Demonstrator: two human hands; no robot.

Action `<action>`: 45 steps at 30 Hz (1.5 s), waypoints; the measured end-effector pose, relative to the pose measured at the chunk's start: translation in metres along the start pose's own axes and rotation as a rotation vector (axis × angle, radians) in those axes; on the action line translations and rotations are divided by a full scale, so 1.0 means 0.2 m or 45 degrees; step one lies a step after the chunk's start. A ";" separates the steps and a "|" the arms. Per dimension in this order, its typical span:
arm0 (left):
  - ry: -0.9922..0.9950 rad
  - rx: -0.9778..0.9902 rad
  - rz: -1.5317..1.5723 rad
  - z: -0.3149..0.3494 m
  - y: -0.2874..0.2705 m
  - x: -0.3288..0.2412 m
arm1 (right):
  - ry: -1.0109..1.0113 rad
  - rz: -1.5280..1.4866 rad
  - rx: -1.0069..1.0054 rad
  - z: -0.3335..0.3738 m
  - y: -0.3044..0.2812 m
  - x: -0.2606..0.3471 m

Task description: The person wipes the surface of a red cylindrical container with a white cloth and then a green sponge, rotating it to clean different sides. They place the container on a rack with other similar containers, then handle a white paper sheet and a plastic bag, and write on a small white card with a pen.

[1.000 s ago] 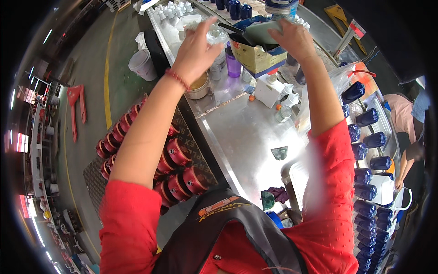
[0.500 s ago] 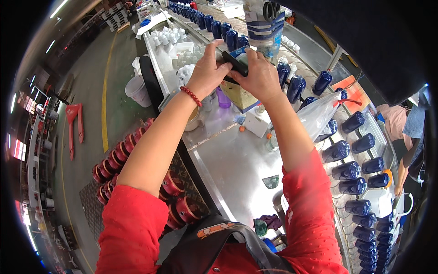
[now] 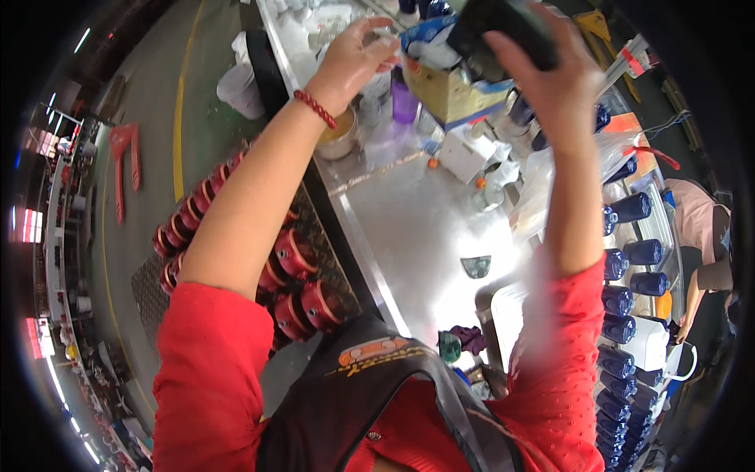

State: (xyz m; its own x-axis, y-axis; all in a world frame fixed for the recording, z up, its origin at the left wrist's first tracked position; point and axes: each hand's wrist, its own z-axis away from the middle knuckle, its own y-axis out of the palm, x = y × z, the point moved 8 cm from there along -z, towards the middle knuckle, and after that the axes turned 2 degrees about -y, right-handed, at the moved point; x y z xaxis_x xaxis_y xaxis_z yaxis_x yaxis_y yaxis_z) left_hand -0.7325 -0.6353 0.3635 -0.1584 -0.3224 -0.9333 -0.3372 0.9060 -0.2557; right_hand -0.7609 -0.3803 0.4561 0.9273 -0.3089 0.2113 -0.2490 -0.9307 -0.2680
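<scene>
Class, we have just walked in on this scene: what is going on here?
A person in red sleeves stands at a steel workbench with both arms raised. The right hand grips a dark object held up close to the camera. The left hand pinches something small, too blurred to name. Dark blue cylinders line the bench's right side; red ones sit left.

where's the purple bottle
In the head view the purple bottle stands at the top centre, on the steel table, just below the left hand and left of the yellow box.
</scene>
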 end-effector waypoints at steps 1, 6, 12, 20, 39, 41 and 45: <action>0.023 -0.069 0.021 -0.03 -0.03 0.01 | -0.038 0.027 -0.090 0.02 -0.08 0.04; -0.458 -0.027 0.302 0.18 -0.14 0.21 | 0.095 -0.606 0.107 0.13 -0.26 0.04; -1.204 0.168 0.883 0.97 0.25 0.52 | -0.008 -0.520 0.654 0.83 0.08 0.32; -1.462 -0.179 1.456 1.09 0.45 1.24 | 0.087 -0.363 0.779 1.50 0.74 0.28; -1.353 -0.185 0.969 1.27 0.40 2.01 | 0.298 -0.536 1.228 2.22 1.05 0.09; -1.334 -0.207 0.849 1.27 0.39 2.10 | 0.294 -0.517 1.267 2.28 1.07 0.06; -1.149 -0.092 0.036 1.22 0.33 2.17 | 0.322 -0.353 1.236 2.34 1.08 -0.01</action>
State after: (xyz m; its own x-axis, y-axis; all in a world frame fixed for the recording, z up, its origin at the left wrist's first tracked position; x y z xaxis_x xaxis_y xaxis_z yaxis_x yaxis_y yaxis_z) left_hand -0.5978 -0.6483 -0.1200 0.6099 0.0648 -0.7899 -0.4063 0.8813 -0.2414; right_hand -0.6853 -0.4888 -0.0416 0.8043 -0.2441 0.5418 0.3999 -0.4520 -0.7973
